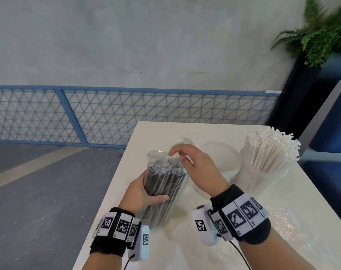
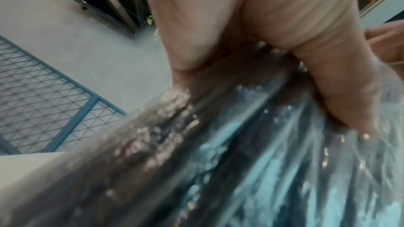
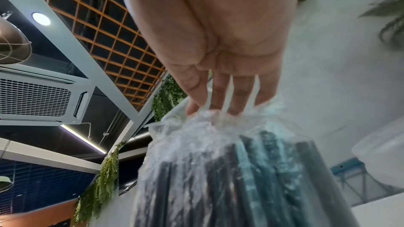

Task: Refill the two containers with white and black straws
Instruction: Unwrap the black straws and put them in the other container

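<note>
Centrally, left hand [image 1: 144, 193]: fingers wrapped round the bag of black straws [image 1: 163, 184], held upright above the table [image 1: 185, 250]. Right hand [image 1: 197, 168]: fingertips loosely curled, touching the bag's crumpled plastic top. White straws [image 1: 271, 152]: in a clear container [image 1: 261, 182], right of both hands.

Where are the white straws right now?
In the head view, the white straws stand upright in a clear container at the table's far right, just right of an empty clear container.
</note>
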`<control>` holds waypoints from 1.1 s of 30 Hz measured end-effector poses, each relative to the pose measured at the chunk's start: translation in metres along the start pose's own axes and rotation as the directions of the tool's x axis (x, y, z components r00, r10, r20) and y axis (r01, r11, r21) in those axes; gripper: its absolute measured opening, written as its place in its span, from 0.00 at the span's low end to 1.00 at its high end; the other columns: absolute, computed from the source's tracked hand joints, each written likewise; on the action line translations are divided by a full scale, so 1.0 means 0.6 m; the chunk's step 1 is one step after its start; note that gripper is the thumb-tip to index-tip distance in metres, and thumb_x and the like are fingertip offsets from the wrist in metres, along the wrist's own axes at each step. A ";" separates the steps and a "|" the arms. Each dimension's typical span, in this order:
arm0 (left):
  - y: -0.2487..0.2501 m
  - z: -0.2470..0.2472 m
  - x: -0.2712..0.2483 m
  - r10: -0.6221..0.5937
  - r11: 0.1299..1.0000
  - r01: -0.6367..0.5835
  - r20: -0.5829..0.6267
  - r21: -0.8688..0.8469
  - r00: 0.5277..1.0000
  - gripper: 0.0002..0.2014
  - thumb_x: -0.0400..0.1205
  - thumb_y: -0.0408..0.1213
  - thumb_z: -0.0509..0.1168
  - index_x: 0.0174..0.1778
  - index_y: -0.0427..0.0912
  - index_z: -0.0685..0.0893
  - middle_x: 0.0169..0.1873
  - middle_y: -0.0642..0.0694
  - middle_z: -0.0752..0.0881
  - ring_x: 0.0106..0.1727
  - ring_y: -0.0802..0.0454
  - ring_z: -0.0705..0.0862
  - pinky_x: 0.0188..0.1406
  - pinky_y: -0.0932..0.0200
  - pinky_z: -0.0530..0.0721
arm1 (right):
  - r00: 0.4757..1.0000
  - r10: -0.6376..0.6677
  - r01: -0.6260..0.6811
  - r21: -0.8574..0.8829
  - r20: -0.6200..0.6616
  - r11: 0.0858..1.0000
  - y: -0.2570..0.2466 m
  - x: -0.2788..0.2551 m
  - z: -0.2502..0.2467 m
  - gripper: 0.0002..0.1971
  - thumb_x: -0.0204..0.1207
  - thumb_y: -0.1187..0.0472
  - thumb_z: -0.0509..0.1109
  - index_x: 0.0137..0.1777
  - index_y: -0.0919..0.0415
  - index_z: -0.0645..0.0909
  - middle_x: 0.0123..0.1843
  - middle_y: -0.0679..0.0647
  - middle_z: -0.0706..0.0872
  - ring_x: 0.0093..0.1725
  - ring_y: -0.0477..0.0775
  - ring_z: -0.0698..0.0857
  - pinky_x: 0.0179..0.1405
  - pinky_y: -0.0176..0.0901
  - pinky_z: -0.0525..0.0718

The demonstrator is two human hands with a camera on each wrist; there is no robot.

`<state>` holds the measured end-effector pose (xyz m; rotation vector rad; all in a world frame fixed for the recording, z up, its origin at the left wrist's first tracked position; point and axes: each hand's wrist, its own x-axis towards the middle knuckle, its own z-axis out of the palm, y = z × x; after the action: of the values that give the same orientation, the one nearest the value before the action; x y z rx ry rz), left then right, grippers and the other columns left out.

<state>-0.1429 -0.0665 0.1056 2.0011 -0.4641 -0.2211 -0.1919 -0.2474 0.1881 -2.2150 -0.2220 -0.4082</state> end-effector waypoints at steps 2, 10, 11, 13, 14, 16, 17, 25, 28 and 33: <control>-0.003 -0.001 0.000 0.009 1.000 -0.009 0.013 0.003 1.000 0.34 0.58 0.41 0.83 0.54 0.64 0.73 0.49 0.65 0.85 0.51 0.78 0.81 0.48 0.82 0.76 | 0.997 0.056 -0.059 0.055 0.048 0.997 0.003 -0.001 -0.002 0.11 0.80 0.70 0.57 0.51 0.53 0.75 0.44 0.43 0.83 0.35 0.40 0.79 0.35 0.22 0.71; -0.002 0.005 0.006 0.052 0.999 -0.051 0.062 -0.006 0.997 0.37 0.56 0.39 0.84 0.56 0.66 0.73 0.49 0.72 0.86 0.56 0.74 0.81 0.53 0.80 0.76 | 0.969 0.074 -0.057 -0.077 0.237 0.995 0.017 0.002 -0.011 0.23 0.83 0.67 0.54 0.73 0.44 0.71 0.57 0.48 0.86 0.40 0.49 0.82 0.48 0.35 0.77; -0.001 0.003 0.008 0.052 0.999 -0.052 0.073 -0.006 0.996 0.37 0.56 0.38 0.84 0.55 0.65 0.74 0.49 0.73 0.85 0.55 0.75 0.81 0.52 0.80 0.75 | 0.971 0.077 -0.061 -0.078 0.226 0.995 0.017 0.000 -0.008 0.23 0.83 0.65 0.55 0.74 0.42 0.69 0.60 0.45 0.85 0.38 0.48 0.83 0.49 0.39 0.79; 0.000 0.000 0.010 0.050 0.999 -0.050 0.101 0.004 0.994 0.36 0.56 0.38 0.84 0.56 0.63 0.76 0.50 0.67 0.87 0.54 0.72 0.83 0.51 0.78 0.77 | 0.979 0.091 -0.088 -0.023 0.184 0.996 0.018 -0.005 -0.002 0.22 0.84 0.63 0.56 0.75 0.43 0.68 0.62 0.42 0.84 0.35 0.47 0.85 0.49 0.42 0.81; 0.000 -0.001 0.011 0.048 0.999 -0.050 0.119 0.014 0.992 0.36 0.56 0.38 0.84 0.57 0.61 0.76 0.50 0.63 0.88 0.53 0.70 0.83 0.52 0.75 0.79 | 0.984 0.102 -0.110 0.044 0.143 0.993 0.018 -0.007 -0.001 0.22 0.84 0.62 0.57 0.75 0.42 0.67 0.61 0.44 0.86 0.30 0.47 0.83 0.44 0.41 0.82; -0.001 -0.003 0.012 0.049 0.998 -0.053 0.149 0.027 0.988 0.35 0.56 0.39 0.84 0.58 0.58 0.77 0.50 0.60 0.88 0.53 0.69 0.84 0.53 0.71 0.80 | 0.987 0.157 -0.162 0.237 0.043 0.958 0.016 -0.005 -0.010 0.24 0.81 0.61 0.64 0.74 0.41 0.66 0.53 0.48 0.90 0.21 0.47 0.77 0.32 0.35 0.79; -0.002 -0.002 0.011 0.048 0.998 -0.053 0.152 0.028 0.987 0.35 0.56 0.38 0.84 0.57 0.59 0.77 0.50 0.61 0.88 0.53 0.70 0.84 0.52 0.73 0.79 | 0.981 0.194 -0.188 0.328 0.012 0.926 0.015 -0.002 -0.017 0.25 0.78 0.62 0.68 0.71 0.43 0.68 0.49 0.50 0.91 0.19 0.48 0.76 0.30 0.35 0.78; -0.013 -0.002 0.015 0.027 1.000 -0.027 0.068 -0.008 0.997 0.36 0.55 0.36 0.85 0.54 0.64 0.75 0.52 0.73 0.83 0.53 0.74 0.82 0.49 0.81 0.76 | 0.991 -0.004 0.030 0.193 -0.137 0.981 -0.007 -0.008 -0.019 0.15 0.77 0.64 0.69 0.56 0.47 0.68 0.51 0.48 0.87 0.40 0.47 0.90 0.41 0.42 0.87; -0.009 0.000 0.013 0.059 0.998 -0.058 0.071 -0.022 0.996 0.35 0.55 0.34 0.84 0.53 0.61 0.76 0.51 0.69 0.84 0.51 0.73 0.83 0.47 0.80 0.77 | 0.998 -0.054 0.055 -0.105 0.012 0.993 -0.001 -0.012 -0.015 0.04 0.75 0.62 0.70 0.49 0.56 0.81 0.43 0.51 0.89 0.42 0.49 0.87 0.46 0.50 0.85; -0.014 0.006 0.015 0.088 0.996 -0.086 0.091 -0.030 0.992 0.34 0.55 0.36 0.84 0.55 0.52 0.79 0.47 0.58 0.88 0.50 0.61 0.86 0.50 0.67 0.82 | 0.950 0.081 0.018 -0.313 0.300 0.950 0.004 -0.003 -0.001 0.26 0.71 0.57 0.74 0.69 0.53 0.74 0.64 0.54 0.82 0.60 0.56 0.80 0.59 0.41 0.76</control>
<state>-0.1344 -0.0700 0.0970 1.9462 -0.6029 -0.2646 -0.1930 -0.2490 0.1862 -2.5898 -0.3057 -0.0743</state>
